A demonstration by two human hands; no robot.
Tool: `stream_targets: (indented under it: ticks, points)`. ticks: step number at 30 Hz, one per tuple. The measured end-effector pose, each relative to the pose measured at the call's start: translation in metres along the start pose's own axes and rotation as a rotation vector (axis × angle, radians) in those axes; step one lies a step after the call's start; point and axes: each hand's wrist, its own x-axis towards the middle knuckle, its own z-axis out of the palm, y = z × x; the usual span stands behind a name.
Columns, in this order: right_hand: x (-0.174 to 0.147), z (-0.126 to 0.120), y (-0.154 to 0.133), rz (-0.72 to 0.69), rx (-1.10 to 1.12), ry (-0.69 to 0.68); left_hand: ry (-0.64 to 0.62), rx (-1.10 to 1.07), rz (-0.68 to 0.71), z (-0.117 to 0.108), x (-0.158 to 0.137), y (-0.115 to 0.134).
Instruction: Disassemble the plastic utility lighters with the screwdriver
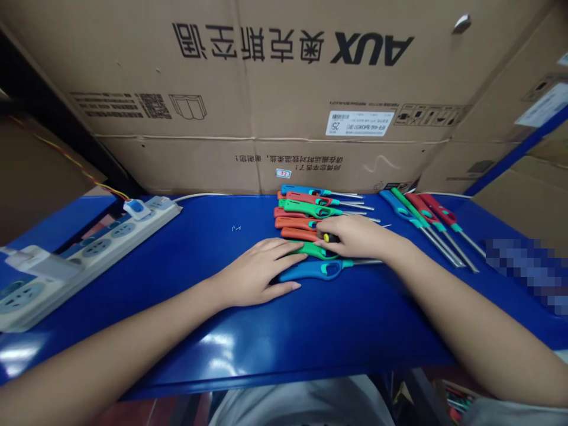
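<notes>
Several long-necked gas lighters lie side by side on a blue table, handles to the left and metal tubes to the right. My left hand [260, 272] is laid out with fingers spread, its fingertips on the handle ends of a green lighter [317, 253] and close to the blue lighter [310, 271] nearest me. My right hand [361, 236] is closed around a small screwdriver [331, 238]; its black and yellow handle end pokes out on the left. That hand rests over the middle of the row, covering part of an orange lighter [297, 234].
Another group of lighters [426, 219] lies at the right. A white power strip [95, 254] with plugs runs along the left. Two tiny pale bits [236, 228] lie left of the row. Behind stands a cardboard panel [266, 106]. A pixelated patch hides something at the far right.
</notes>
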Motion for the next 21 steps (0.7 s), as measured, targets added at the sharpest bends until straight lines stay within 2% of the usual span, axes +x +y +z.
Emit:
stream_targets:
  ticks: [5, 8, 10, 12, 15, 18, 21]
  points:
    - [0.003, 0.011, 0.004, -0.032, -0.039, 0.043, -0.030, 0.037, -0.057, 0.006, -0.001, 0.001]
    - [0.002, 0.010, 0.008, -0.029, -0.026, 0.018, -0.016, 0.026, -0.057, 0.005, -0.001, 0.007]
    - [0.004, 0.005, 0.010, -0.061, 0.010, 0.055, -0.012, 0.015, -0.045, 0.003, -0.001, 0.011]
    - [0.008, -0.005, 0.007, -0.121, 0.095, 0.196, -0.018, 0.011, -0.028, 0.003, -0.001, 0.014]
    - [0.017, -0.030, -0.010, -0.206, 0.217, 0.476, -0.003, -0.017, -0.017, 0.002, 0.000, 0.016]
    - [0.025, -0.061, -0.036, -0.246, 0.203, 0.627, 0.047, -0.083, -0.037, -0.001, 0.001, 0.015]
    - [0.028, -0.087, -0.058, -0.241, 0.044, 0.745, 0.141, -0.105, -0.075, -0.005, 0.001, 0.013]
